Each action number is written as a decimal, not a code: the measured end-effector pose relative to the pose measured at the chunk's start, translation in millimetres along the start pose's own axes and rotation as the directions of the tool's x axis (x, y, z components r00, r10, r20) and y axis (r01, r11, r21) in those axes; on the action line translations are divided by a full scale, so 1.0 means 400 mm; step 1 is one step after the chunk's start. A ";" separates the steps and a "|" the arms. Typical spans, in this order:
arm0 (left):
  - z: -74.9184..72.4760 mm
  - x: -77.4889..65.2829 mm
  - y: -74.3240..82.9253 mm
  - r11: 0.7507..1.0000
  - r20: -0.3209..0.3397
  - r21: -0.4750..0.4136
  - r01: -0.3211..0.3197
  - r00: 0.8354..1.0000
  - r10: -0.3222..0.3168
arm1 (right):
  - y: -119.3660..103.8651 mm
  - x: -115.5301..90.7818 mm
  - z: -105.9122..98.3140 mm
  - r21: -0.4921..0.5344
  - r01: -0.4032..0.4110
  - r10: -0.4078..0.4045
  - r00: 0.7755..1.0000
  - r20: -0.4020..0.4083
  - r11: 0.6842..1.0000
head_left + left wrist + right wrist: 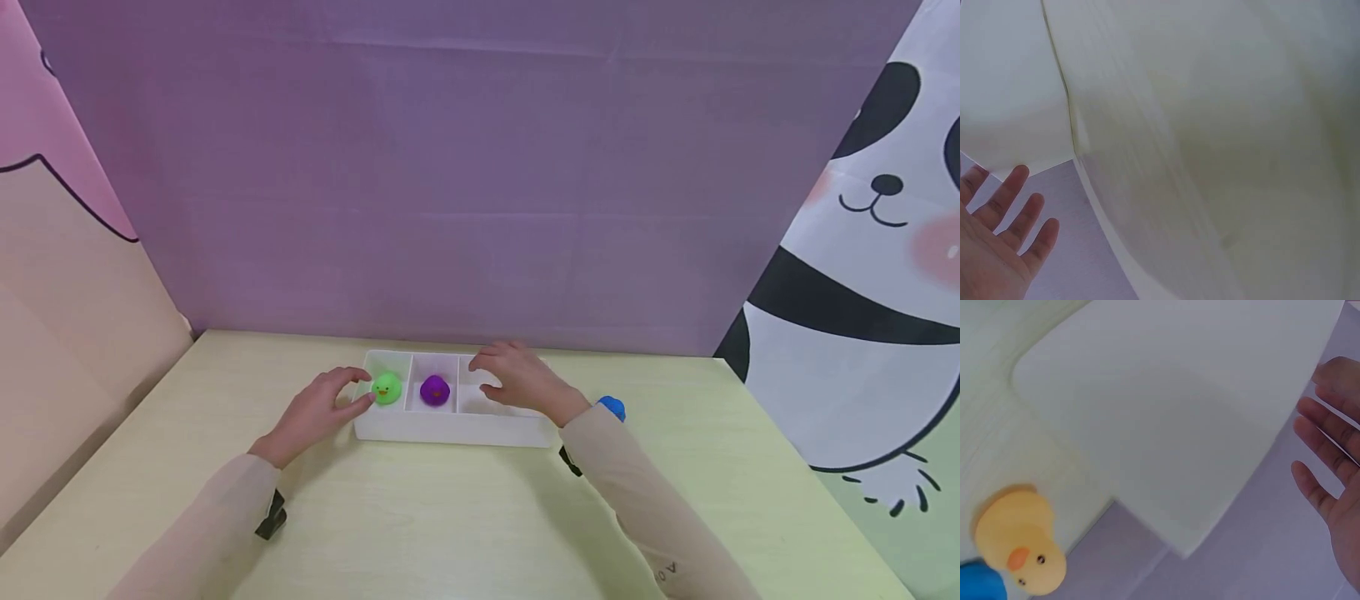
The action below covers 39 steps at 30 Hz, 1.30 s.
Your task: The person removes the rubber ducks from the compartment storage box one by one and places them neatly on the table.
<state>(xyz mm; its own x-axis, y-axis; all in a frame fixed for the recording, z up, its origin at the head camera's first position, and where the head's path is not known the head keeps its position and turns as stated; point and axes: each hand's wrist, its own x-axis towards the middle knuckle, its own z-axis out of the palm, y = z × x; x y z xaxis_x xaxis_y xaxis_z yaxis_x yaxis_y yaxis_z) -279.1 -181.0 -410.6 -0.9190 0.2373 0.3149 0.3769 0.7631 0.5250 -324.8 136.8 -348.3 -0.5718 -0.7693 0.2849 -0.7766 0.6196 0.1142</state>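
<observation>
A white three-compartment box stands on the table. A green toy duck sits in its left compartment and a purple toy duck in the middle one. My left hand is at the box's left end, thumb tip and fingertips by the green duck; the left wrist view shows its fingers spread. Over the right compartment is my right hand, fingers relaxed and parted from the thumb, hiding part of that compartment. Nothing shows between the fingers of either hand.
Right of the box, a blue toy is partly covered by my right sleeve. The right wrist view shows a yellow toy duck beside it. A purple panel rises behind the table; a panda-print sheet hangs at right.
</observation>
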 end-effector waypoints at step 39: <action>0.002 0.001 -0.001 1.000 -0.004 0.003 0.021 1.000 -0.021 | -0.097 0.159 0.071 -0.154 -0.014 0.052 0.970 0.239 0.988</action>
<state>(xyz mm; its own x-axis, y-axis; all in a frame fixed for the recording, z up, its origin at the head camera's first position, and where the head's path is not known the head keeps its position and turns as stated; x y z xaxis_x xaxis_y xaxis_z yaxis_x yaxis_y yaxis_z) -279.5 -180.9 -411.2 -0.9261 0.2190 0.3072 0.3575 0.7695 0.5292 -338.7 59.5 -361.5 -0.6577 -0.7513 0.0546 -0.7181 0.6473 0.2556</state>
